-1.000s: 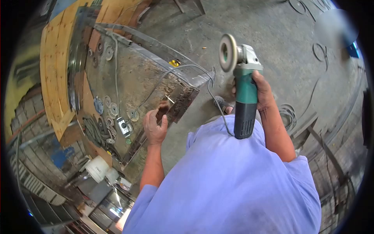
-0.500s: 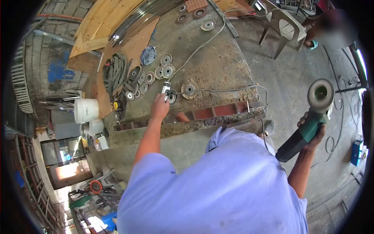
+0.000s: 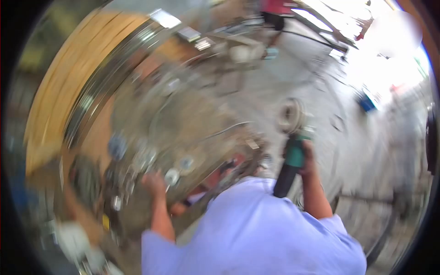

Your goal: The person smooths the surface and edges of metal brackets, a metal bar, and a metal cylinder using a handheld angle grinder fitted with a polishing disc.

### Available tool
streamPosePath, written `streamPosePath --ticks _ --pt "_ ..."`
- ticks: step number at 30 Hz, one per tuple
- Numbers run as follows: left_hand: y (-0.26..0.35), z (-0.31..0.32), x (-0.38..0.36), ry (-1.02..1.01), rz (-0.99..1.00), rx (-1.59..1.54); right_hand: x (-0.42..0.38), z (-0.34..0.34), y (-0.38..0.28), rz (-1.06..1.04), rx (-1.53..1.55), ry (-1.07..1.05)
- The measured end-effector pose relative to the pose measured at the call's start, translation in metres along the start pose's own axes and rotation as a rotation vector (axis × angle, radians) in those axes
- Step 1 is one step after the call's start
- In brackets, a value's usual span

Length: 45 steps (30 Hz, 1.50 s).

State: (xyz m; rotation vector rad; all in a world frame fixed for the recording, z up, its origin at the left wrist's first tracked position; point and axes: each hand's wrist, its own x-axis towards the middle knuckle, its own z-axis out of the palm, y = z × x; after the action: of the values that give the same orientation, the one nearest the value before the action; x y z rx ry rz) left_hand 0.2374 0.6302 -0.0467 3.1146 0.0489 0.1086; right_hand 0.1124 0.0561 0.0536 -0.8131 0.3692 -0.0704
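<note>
My right hand (image 3: 309,158) is wrapped round a green and black angle grinder (image 3: 293,160), held up at my right side. The grinder's round disc (image 3: 291,115) points away from me. My left hand (image 3: 155,183) is over the worktable (image 3: 201,114), smeared by motion, so its fingers and anything in them do not show clearly. Close beside it lies a round disc (image 3: 172,177), with another disc (image 3: 185,164) a little farther right. A shiny metal strip (image 3: 213,178) runs along the table's near edge.
A blue crumpled item (image 3: 117,146) and a dark coiled bundle (image 3: 85,181) lie left on the table. Wooden boards (image 3: 68,78) stand at the far left. A person (image 3: 275,18) in red is at the back, near a pale chair (image 3: 240,50). A blue box (image 3: 366,101) sits right.
The view has swung to the right and blurred. The grinder stays in my right hand and appears nearer the middle. My left hand, earlier on a white cable connector, is now smeared.
</note>
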Motion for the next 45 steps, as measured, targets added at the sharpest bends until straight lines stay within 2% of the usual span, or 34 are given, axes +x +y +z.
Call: streamPosePath --ticks 1,2,3,4,6,9,13,14,15,16,17,18,19,20,21,22,23,25,29,31,32,35,38,41,42,45 --pt "-0.017 0.03 0.003 0.084 -0.014 -0.064 -0.001 0.019 -0.003 -0.019 0.043 0.007" --pt "-0.007 0.016 0.001 0.015 -0.091 -0.214 -0.005 0.027 -0.006 -0.006 -0.076 0.01" --pt "-0.018 0.036 0.001 0.313 0.103 -0.153 0.0 0.052 -0.008 -0.047 0.031 0.019" --pt "0.004 -0.013 0.001 0.171 0.1 -0.174 0.004 0.053 -0.003 0.001 0.024 0.056" --pt "-0.019 0.011 0.011 0.338 0.222 -0.232 0.002 0.083 -0.012 -0.043 0.012 -0.038" --pt "-0.005 0.023 0.03 0.338 -0.02 -0.246 0.004 0.094 -0.009 -0.021 -0.024 -0.088" --pt "0.004 0.037 0.049 0.481 0.014 -0.271 0.009 0.105 -0.011 -0.033 -0.165 -0.037" --pt "0.012 0.029 0.048 0.501 0.098 -0.387 0.008 0.1 -0.012 -0.039 -0.196 -0.003" --pt "0.011 0.029 0.043 0.294 0.12 -0.3 0.009 0.091 -0.014 0.0 -0.233 -0.006" --pt "0.004 0.036 0.034 0.318 0.345 -0.166 0.01 0.086 -0.016 -0.04 -0.29 -0.073" --pt "0.017 0.009 0.031 0.495 0.577 -0.053 0.019 0.058 -0.011 -0.062 -0.3 -0.207" --pt "0.023 0.009 0.022 0.482 0.467 -0.095 0.022 0.046 -0.01 -0.046 -0.253 -0.205" --pt "0.028 0.001 0.013 0.33 0.332 -0.26 0.025 0.05 -0.015 0.021 -0.177 -0.201" --pt "0.031 -0.02 0.007 0.168 0.263 -0.246 0.031 0.056 -0.017 0.006 -0.183 -0.226" --pt "0.03 -0.022 0.0 0.147 0.217 -0.25 0.041 0.055 -0.016 0.012 -0.217 -0.23" --pt "0.03 -0.022 -0.01 0.2 0.182 -0.293 0.046 0.059 -0.018 0.045 -0.2 -0.287" --pt "0.022 -0.027 -0.023 0.28 0.171 -0.338 0.039 0.07 -0.017 0.016 -0.25 -0.227" --pt "-0.006 -0.021 -0.038 0.214 -0.039 -0.407 0.05 0.073 -0.014 0.052 -0.201 -0.348" --pt "-0.068 -0.037 -0.074 0.009 -0.473 -0.611 0.053 0.077 -0.024 0.024 -0.22 -0.379" --pt "-0.077 -0.065 -0.091 -0.144 -0.414 -0.544 0.056 0.083 -0.027 0.013 -0.195 -0.406" --pt "-0.078 -0.073 -0.1 -0.22 -0.375 -0.513 0.056 0.087 -0.027 0.003 -0.231 -0.353" --pt "-0.075 -0.036 -0.121 -0.148 -0.227 -0.334 0.059 0.088 -0.023 0.012 -0.348 -0.269" --pt "-0.069 -0.047 -0.088 -0.161 -0.378 -0.717 0.055 0.123 -0.014 0.009 -0.563 -0.278" --pt "-0.024 -0.072 -0.056 -0.153 -0.501 -1.51 0.038 0.179 0.005 -0.074 -0.75 -0.204" --pt "0.003 -0.086 -0.048 -0.15 -0.451 -1.813 0.038 0.186 0.012 -0.063 -0.837 -0.223" --pt "0.072 -0.102 -0.025 -0.191 -0.284 -2.361 0.03 0.221 0.021 -0.052 -1.109 -0.27"
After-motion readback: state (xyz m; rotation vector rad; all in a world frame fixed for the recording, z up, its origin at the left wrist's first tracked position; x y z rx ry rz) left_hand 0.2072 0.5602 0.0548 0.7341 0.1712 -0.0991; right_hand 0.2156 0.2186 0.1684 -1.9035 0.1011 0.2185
